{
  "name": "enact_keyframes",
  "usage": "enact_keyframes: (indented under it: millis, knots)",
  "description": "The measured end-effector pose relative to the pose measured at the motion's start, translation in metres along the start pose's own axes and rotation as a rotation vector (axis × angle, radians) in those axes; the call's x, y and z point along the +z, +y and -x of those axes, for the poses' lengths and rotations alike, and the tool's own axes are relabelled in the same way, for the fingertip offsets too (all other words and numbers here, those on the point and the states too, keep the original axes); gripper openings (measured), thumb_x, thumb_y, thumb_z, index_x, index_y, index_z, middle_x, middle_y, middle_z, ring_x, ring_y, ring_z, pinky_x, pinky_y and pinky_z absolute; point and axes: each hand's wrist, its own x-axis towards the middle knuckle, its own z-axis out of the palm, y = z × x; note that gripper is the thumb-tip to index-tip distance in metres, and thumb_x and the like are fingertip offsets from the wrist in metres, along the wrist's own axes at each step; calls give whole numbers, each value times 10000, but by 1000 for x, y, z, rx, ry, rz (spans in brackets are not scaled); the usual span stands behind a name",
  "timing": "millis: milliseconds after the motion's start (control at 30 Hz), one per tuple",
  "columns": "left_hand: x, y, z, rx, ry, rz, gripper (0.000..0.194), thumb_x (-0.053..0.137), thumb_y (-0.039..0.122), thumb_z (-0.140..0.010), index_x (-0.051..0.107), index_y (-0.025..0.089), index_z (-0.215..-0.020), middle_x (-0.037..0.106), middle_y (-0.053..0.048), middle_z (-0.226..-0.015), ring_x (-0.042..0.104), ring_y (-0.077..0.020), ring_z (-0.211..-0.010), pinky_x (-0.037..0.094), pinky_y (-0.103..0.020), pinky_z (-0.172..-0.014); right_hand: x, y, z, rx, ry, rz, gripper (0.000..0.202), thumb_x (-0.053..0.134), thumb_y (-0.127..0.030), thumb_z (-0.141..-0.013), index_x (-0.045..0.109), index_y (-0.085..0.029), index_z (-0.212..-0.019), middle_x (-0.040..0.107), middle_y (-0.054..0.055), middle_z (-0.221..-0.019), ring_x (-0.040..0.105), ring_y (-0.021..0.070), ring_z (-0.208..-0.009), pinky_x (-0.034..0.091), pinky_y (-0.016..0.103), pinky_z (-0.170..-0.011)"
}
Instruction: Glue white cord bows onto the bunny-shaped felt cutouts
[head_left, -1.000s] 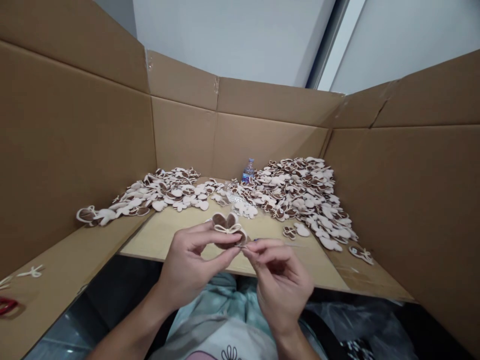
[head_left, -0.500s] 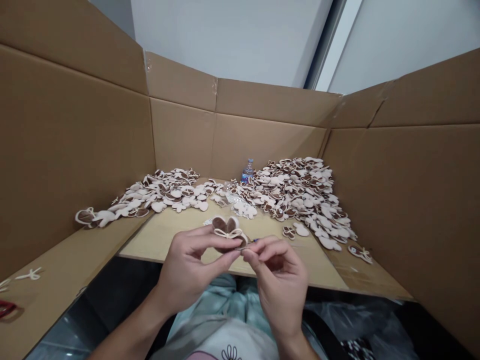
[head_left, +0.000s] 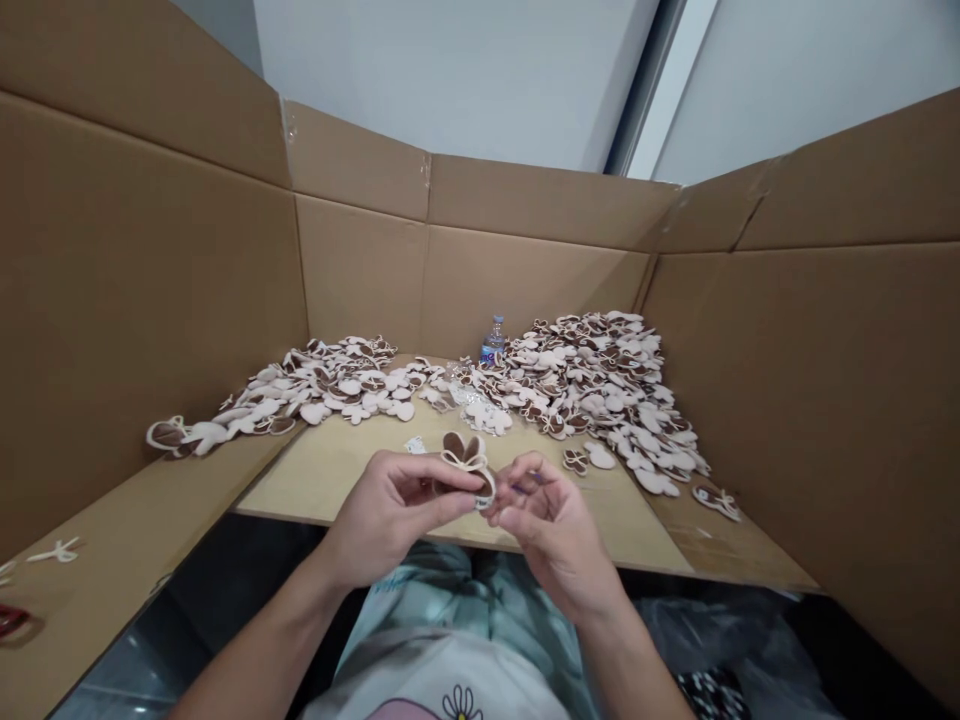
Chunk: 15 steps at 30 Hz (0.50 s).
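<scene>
My left hand (head_left: 409, 505) pinches a bunny-shaped felt patch (head_left: 465, 448) between thumb and fingers, above the board's near edge. The patch is brown with a pale border, two upright ears and a cream cord bow. A small dark-lettered label shows at its lower edge. Just right of the patch is my right hand (head_left: 544, 520), its fingers curled toward the thumb. A small blue-purple bit shows among those fingers; what it belongs to is hidden. A small white printed piece (head_left: 415, 445) lies behind my left hand.
Heaps of similar patches lie at left (head_left: 345, 385) and right (head_left: 592, 370). A water bottle (head_left: 493, 342) stands between them near clear plastic. Cardboard walls (head_left: 540, 265) enclose three sides. Loose cord bows (head_left: 56, 550) and a red-handled object (head_left: 11, 620) lie at far left.
My right hand has drawn slightly back from the patch's lower edge, and its fingers have loosened a little. My left hand has shifted slightly right with the patch, whose label now shows.
</scene>
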Motion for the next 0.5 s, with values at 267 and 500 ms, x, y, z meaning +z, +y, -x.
enact_keyframes:
  millis: [267, 500]
  knots:
    - [7, -11, -5, -144, 18, 67, 164, 858, 163, -594, 741, 161, -708, 720, -13, -662, 614, -105, -557, 481, -200, -524, -21, -10, 13, -173, -58, 448, 182, 666, -269, -866, 651, -229, -1044, 744, 44, -909, 697, 151, -819, 559, 282, -745]
    - [16, -21, -7, -234, -39, 25, 116, 837, 181, -615, 751, 151, -686, 728, -34, -670, 644, -131, -597, 507, -250, -598, -25, -12, 15, -229, -157, 696, 233, 581, -281, -924, 665, -270, -1141, 712, 30, -994, 664, 139, -857, 541, 269, -751]
